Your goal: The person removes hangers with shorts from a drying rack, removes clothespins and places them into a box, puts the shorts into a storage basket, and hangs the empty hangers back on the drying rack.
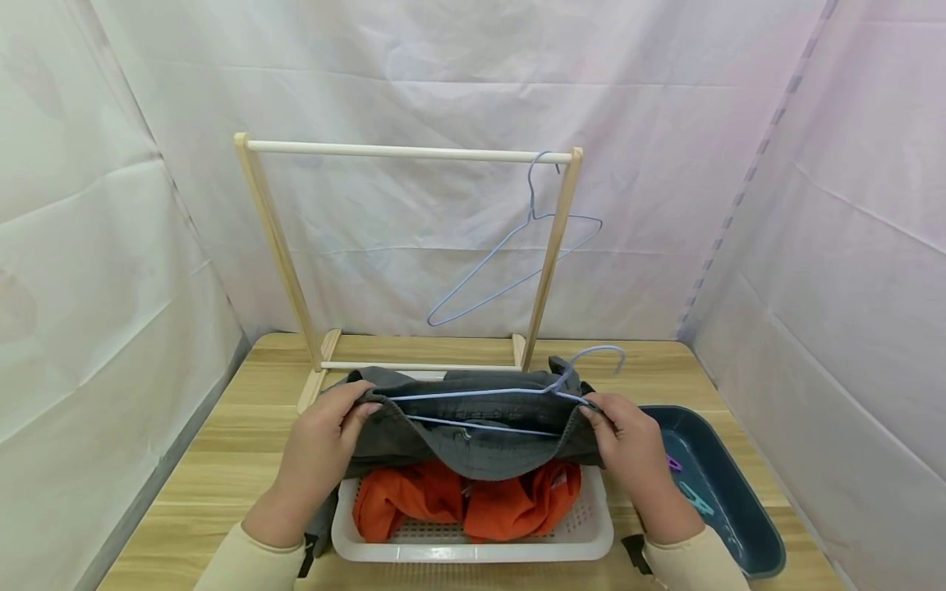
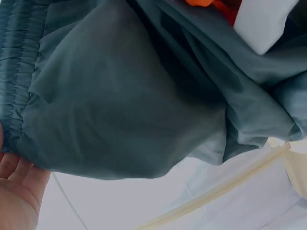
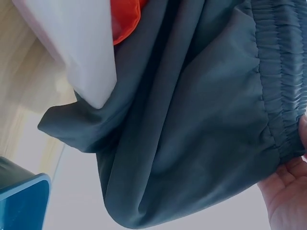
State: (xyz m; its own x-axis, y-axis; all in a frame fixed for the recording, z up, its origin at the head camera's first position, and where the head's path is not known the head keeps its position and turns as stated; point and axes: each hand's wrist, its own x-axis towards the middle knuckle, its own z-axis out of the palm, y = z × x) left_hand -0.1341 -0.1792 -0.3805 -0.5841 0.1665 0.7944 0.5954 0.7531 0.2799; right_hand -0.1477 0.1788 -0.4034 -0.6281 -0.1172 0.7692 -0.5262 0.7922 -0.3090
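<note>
Dark grey pants [image 1: 480,464] with a gathered elastic waistband [image 2: 21,72] are held stretched by both hands. My left hand [image 1: 321,447] pinches the left end of the waistband, and my right hand [image 1: 631,447] grips the right end. A light blue hanger [image 1: 473,394] lies inside the waist opening, its hook sticking up at the right. Beneath the pants, an orange garment [image 1: 510,505] sits in a white basket [image 1: 473,552]. In the right wrist view, the cloth [image 3: 206,129] hangs down in folds past the basket's corner.
Behind the basket stands a wooden rack [image 1: 414,152], with another blue hanger [image 1: 480,267] on the right end of its bar. To the right is a dark blue tray [image 1: 746,501] holding a purple clip [image 1: 673,463] and a teal clip [image 1: 696,499]. White curtains surround the wooden table [image 1: 199,476].
</note>
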